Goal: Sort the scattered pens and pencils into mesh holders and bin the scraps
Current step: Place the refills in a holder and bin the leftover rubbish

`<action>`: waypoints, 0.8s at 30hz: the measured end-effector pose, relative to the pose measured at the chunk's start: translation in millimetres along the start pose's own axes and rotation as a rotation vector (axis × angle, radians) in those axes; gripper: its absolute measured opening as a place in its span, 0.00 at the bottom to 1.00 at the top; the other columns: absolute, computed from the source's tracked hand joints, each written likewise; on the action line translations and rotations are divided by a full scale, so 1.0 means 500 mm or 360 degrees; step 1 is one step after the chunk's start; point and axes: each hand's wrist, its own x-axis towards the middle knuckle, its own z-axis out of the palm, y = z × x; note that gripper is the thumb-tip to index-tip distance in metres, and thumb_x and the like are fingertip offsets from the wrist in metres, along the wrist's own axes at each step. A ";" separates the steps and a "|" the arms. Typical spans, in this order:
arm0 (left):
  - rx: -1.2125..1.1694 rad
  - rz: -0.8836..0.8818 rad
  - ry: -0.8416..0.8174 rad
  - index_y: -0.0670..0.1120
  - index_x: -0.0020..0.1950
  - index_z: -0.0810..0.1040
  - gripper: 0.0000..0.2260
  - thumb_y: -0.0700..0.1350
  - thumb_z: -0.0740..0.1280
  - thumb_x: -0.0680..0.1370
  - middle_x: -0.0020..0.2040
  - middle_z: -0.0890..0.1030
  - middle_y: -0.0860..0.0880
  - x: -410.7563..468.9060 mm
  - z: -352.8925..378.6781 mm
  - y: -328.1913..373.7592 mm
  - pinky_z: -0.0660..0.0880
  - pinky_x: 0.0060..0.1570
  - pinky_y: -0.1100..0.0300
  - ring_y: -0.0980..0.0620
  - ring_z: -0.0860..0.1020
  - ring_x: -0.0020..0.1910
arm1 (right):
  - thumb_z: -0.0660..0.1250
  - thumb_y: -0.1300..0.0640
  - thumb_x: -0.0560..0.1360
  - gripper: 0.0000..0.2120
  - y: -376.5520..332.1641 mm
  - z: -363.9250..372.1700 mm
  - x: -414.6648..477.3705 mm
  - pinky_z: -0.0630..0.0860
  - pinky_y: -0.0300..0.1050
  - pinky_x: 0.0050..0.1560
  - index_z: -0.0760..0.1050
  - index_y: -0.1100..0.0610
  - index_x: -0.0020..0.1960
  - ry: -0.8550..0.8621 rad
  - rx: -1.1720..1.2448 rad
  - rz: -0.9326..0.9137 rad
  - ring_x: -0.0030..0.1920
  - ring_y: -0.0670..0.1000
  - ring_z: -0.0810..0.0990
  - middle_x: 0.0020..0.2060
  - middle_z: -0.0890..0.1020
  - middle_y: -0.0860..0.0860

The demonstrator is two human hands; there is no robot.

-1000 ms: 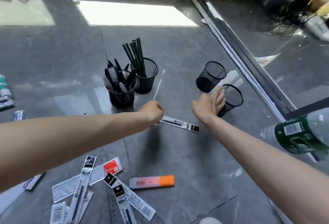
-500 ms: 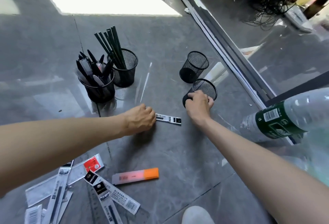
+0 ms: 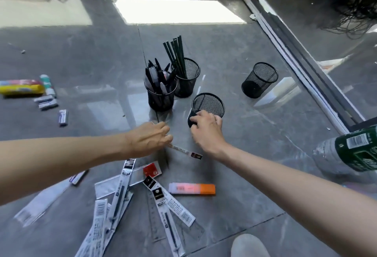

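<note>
Your right hand point(image 3: 206, 129) curls round the near side of the empty mesh holder point(image 3: 210, 103), just right of the pen-filled holder point(image 3: 161, 98). Your left hand point(image 3: 149, 139), fingers bent, seems to pinch the slim refill packet point(image 3: 184, 151), whose free end points right, just near of the gripped holder

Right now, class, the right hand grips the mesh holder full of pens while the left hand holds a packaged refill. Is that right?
Not quite. The head view shows the right hand gripping an empty mesh holder; the holder full of pens stands to its left, with no hand on it. The left hand does hold the packaged refill.
</note>
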 end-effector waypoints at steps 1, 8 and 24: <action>-0.0030 -0.0062 -0.0054 0.44 0.42 0.69 0.08 0.40 0.56 0.65 0.33 0.72 0.46 -0.026 -0.003 -0.002 0.56 0.19 0.61 0.49 0.72 0.29 | 0.58 0.61 0.76 0.16 -0.016 0.009 -0.004 0.51 0.43 0.63 0.78 0.55 0.59 -0.0041 0.0004 -0.0046 0.63 0.53 0.68 0.60 0.74 0.51; -0.0482 -0.1146 -0.0423 0.48 0.41 0.63 0.11 0.35 0.62 0.67 0.40 0.69 0.46 -0.164 -0.048 0.012 0.56 0.30 0.57 0.43 0.70 0.40 | 0.54 0.51 0.80 0.14 -0.107 0.049 -0.015 0.58 0.47 0.57 0.78 0.52 0.48 -0.0127 0.0141 -0.0303 0.55 0.55 0.71 0.50 0.76 0.52; -0.1937 -0.1696 -0.0529 0.44 0.41 0.71 0.05 0.35 0.63 0.72 0.37 0.74 0.47 -0.213 -0.141 0.100 0.70 0.33 0.60 0.47 0.76 0.38 | 0.59 0.62 0.77 0.12 -0.295 0.121 -0.070 0.72 0.41 0.39 0.80 0.63 0.52 -0.0791 0.1470 0.0398 0.40 0.52 0.77 0.41 0.80 0.57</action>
